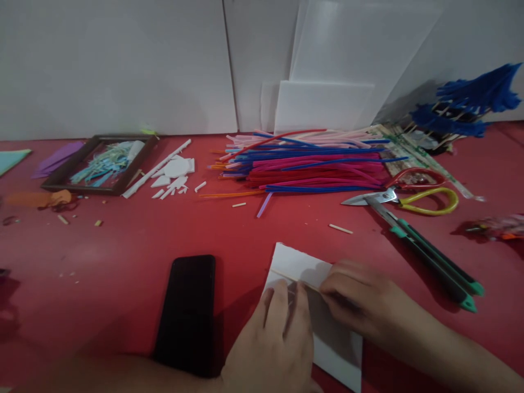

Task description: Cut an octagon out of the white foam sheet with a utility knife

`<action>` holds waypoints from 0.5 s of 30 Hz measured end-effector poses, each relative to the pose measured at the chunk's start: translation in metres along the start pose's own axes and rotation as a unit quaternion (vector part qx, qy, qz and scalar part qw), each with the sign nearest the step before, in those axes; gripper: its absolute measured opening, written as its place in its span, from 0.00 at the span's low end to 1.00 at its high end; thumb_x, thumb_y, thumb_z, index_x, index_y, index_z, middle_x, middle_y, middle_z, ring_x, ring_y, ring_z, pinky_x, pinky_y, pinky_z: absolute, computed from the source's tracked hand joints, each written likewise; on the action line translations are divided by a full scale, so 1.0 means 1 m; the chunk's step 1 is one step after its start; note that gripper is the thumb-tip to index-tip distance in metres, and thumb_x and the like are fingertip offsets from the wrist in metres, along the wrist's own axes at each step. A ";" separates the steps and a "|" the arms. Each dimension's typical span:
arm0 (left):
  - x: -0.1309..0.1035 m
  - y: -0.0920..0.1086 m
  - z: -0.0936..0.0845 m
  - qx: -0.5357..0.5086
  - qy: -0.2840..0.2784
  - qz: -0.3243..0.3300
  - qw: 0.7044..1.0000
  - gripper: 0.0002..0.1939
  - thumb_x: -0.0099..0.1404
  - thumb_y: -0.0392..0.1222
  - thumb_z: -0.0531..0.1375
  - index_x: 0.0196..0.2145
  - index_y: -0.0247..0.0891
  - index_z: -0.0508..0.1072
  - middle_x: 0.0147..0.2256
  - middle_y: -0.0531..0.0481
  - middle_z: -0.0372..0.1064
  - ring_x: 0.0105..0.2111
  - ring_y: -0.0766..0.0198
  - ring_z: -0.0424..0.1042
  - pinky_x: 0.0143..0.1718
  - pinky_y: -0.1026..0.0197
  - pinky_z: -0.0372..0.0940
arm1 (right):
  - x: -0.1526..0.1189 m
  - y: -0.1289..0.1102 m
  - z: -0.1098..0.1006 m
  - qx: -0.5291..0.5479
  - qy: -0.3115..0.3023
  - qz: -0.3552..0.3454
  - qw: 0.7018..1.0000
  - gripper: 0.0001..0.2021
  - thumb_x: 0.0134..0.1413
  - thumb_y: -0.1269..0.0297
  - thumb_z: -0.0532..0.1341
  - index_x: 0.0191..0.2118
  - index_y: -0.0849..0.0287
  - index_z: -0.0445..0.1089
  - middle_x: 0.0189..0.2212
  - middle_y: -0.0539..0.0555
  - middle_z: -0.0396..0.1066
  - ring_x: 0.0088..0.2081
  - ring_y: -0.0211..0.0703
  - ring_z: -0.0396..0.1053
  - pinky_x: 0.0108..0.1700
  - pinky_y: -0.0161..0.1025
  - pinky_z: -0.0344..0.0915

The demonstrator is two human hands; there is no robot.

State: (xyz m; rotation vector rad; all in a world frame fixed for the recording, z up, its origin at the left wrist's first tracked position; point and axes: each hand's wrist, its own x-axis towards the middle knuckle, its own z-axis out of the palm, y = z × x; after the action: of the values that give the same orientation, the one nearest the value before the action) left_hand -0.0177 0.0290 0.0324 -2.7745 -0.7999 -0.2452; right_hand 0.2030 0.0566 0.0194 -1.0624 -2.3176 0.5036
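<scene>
A white board (333, 349) lies at an angle on the red table, with a thin wooden stick (284, 274) across its upper part. My left hand (276, 338) rests on the board, palm down and fingers apart, the fingertips near the stick. At the board's right edge, my right hand (360, 297) pinches the right end of the stick between thumb and fingers. Just left of my left hand lies a black phone (188, 314).
Colourful pipe cleaners (311, 164) lie along the back. Red-and-yellow-handled scissors (388, 196) and a green-black cutter (434, 256) lie at the right. A brown frame (93, 191) and white scraps (176, 168) are back left. A blue model (470, 95) stands back right.
</scene>
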 end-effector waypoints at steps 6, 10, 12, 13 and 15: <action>0.005 -0.002 -0.005 -0.003 0.013 0.008 1.000 0.42 0.54 0.73 0.67 0.47 0.30 0.81 0.52 0.42 0.78 0.50 0.51 0.76 0.51 0.56 0.66 | 0.002 0.001 -0.002 -0.002 -0.022 0.005 1.000 0.11 0.62 0.78 0.54 0.31 0.55 0.66 0.25 0.50 0.70 0.27 0.39 0.68 0.31 0.35 0.64; 0.005 -0.001 -0.003 -0.004 0.011 0.013 1.000 0.45 0.53 0.74 0.67 0.49 0.27 0.80 0.52 0.40 0.78 0.50 0.50 0.76 0.52 0.55 0.67 | 0.000 0.001 -0.002 -0.005 -0.028 0.012 1.000 0.11 0.61 0.77 0.54 0.30 0.55 0.64 0.24 0.49 0.69 0.27 0.39 0.67 0.30 0.35 0.63; 0.004 0.000 -0.002 -0.005 0.003 0.012 1.000 0.45 0.53 0.74 0.67 0.50 0.26 0.79 0.53 0.39 0.77 0.50 0.50 0.76 0.51 0.55 0.67 | 0.000 0.001 -0.001 -0.006 -0.032 0.017 0.999 0.11 0.61 0.77 0.54 0.30 0.55 0.64 0.25 0.50 0.69 0.27 0.40 0.67 0.31 0.35 0.63; 0.004 0.000 -0.001 -0.006 0.001 0.010 1.000 0.45 0.53 0.74 0.67 0.50 0.26 0.79 0.54 0.39 0.77 0.50 0.50 0.77 0.51 0.55 0.68 | 0.000 0.001 -0.001 -0.006 -0.033 0.020 0.999 0.11 0.60 0.77 0.54 0.30 0.55 0.64 0.24 0.50 0.69 0.27 0.40 0.67 0.31 0.35 0.63; 0.005 0.000 -0.001 -0.004 0.002 0.007 1.000 0.46 0.52 0.74 0.67 0.50 0.27 0.79 0.53 0.39 0.77 0.50 0.50 0.77 0.50 0.56 0.68 | 0.000 0.001 -0.001 -0.005 -0.035 0.025 0.999 0.11 0.61 0.77 0.54 0.30 0.55 0.64 0.24 0.50 0.69 0.27 0.40 0.67 0.31 0.36 0.63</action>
State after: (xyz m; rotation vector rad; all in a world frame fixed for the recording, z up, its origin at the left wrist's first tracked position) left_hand -0.0137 0.0307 0.0341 -2.7854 -0.7800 -0.2529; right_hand 0.2042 0.0577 0.0198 -1.1256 -2.3616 0.5575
